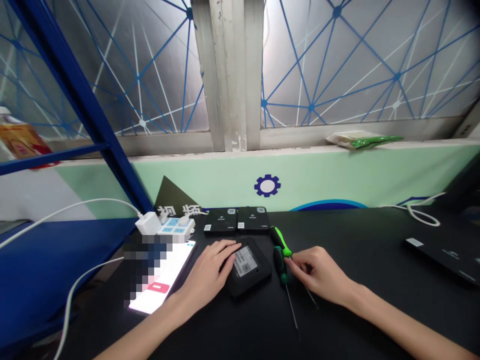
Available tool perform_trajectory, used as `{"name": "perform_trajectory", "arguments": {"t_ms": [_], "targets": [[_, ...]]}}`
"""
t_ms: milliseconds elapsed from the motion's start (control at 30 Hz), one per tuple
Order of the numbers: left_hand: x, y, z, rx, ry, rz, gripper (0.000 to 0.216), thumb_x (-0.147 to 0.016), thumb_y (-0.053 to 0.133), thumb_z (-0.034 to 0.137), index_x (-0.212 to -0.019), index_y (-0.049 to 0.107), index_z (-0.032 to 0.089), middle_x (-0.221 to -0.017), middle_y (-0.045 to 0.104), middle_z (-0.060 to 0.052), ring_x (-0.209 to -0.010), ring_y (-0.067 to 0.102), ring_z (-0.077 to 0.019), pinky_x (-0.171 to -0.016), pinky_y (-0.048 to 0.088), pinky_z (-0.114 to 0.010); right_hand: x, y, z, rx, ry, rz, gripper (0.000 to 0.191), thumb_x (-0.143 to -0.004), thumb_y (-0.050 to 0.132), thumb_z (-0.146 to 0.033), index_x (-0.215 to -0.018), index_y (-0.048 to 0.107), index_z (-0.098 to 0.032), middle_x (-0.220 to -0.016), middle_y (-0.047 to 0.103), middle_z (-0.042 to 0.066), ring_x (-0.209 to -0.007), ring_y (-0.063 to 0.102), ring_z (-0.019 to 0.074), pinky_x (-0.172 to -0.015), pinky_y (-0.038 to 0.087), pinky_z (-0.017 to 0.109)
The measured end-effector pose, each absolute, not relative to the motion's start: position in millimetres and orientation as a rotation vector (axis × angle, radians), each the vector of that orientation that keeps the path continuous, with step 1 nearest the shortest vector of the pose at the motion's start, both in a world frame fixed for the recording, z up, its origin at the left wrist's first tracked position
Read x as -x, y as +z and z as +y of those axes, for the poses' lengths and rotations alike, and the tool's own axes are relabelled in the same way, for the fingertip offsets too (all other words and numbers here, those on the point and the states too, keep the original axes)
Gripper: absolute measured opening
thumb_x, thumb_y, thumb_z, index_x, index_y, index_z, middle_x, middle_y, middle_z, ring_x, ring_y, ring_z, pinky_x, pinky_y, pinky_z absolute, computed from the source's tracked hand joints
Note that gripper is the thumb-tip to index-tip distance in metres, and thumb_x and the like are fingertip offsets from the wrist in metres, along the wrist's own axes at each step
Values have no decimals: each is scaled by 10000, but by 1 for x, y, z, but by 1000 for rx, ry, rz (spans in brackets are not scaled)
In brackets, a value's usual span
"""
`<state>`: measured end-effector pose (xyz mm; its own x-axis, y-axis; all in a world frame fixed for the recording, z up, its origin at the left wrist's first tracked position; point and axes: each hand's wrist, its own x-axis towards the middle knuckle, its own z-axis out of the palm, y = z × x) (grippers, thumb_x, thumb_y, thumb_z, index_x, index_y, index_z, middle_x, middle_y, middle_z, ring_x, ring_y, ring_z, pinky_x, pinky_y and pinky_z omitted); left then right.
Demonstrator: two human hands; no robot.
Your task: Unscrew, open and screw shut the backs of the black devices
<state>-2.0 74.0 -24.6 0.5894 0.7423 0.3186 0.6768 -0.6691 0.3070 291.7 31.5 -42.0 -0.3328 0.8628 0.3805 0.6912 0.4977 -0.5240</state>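
My left hand (213,265) lies with its fingers stretched out over the left edge of a black box-shaped device (258,272). A white printed label (245,261) shows on the device's upper face. To the right of it, my right hand (317,272) is closed in a pinch at the lower end of the bright green handle of a screwdriver (281,241). Its thin shaft points down under my fingers. A second screwdriver (279,265), with a dark green handle, lies alongside on the table, close to my fingertips.
Two more black devices (220,221) stand side by side at the back. A lit phone (165,285), a power strip (176,226) and a white charger (149,223) are on the left. Another dark, flat device (442,257) lies at the right. A snack packet (362,140) rests on the windowsill.
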Motion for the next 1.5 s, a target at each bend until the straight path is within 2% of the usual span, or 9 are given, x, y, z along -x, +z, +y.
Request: {"name": "perform_trajectory", "arguments": {"t_ms": [233,1000,1233,1367,1500], "targets": [[2,-26,73,-2663,577,1244,353,-1049,392,340,-1378,516,307,-1374,569,-15,-1248,529,-237,-1079,395,-480,-294,-44,32,1281,363,-2131,467,-983,437,-320,-570,249,-208,-520,276,-55,-473,240,106,-515,225,269],[2,-25,75,-2669,635,1213,359,-1042,378,334,-1370,510,270,-1352,606,-45,-1236,562,-243,-1030,463,-458,-294,-43,33,1261,314,-2131,461,-964,459,-290,-562,245,-215,-506,295,-58,-460,256,103,-504,234,264],[2,-25,76,-2550,626,1159,355,-1054,362,341,-1369,514,284,-1392,589,-24,-1292,533,-220,-1072,446,-414,-295,-41,33,1278,291,-2097,473,-971,451,-311,-575,212,-213,-518,263,-60,-474,227,106,-508,218,275],[2,-27,76,-2506,644,1133,354,-1060,370,351,-1392,478,299,-1409,563,-24,-1308,511,-215,-1078,436,-414,-296,-42,33,1284,268,-2110,470,-975,447,-308,-570,226,-216,-518,301,-54,-475,271,110,-519,240,274],[2,-29,76,-2518,695,1290,357,-1040,412,411,-1341,516,249,-1335,591,-71,-1237,552,-251,-1010,482,-439,-296,-41,33,1267,188,-2104,460,-970,457,-291,-561,261,-215,-527,358,-40,-490,347,118,-527,265,274]]}}
